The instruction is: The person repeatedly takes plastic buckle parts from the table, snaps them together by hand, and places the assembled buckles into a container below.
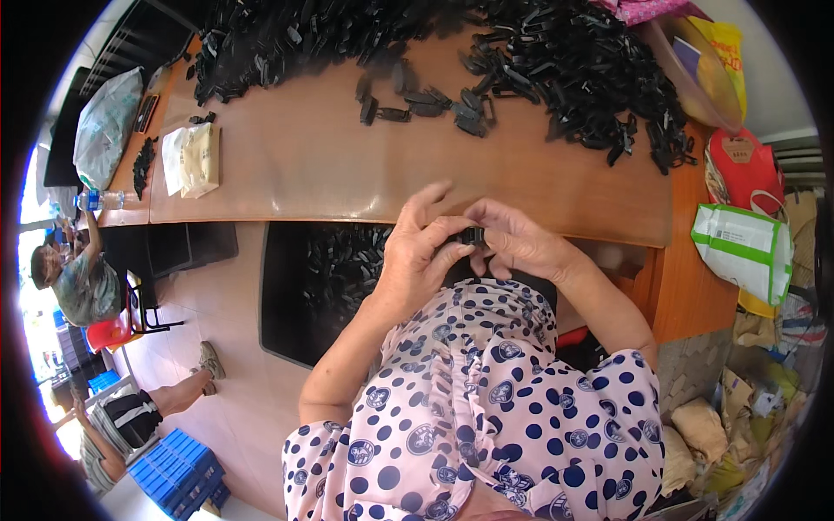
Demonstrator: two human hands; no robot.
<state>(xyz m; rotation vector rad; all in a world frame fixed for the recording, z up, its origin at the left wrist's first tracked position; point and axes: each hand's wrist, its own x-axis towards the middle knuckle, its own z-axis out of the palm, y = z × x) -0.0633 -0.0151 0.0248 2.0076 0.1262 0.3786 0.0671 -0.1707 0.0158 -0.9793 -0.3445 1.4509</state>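
Note:
My left hand (420, 249) and my right hand (525, 240) meet just off the table's near edge. Between their fingertips is a small black plastic piece (472, 235), pinched from both sides; the fingers cover most of it, so its exact kind is hard to make out. Beyond my hands, several similar loose black plastic pieces (427, 106) lie on the brown table (295, 156). Behind them are a big heap of black pieces (573, 78) at the right and another heap (295, 43) at the left.
Below the table edge, left of my lap, a black bin (300, 295) holds more black pieces. A tissue pack (192, 161) sits on the table's left. Right of the table are a green-white bag (744, 249) and a red bag (745, 169). Two people are at the far left, near blue crates (176, 471).

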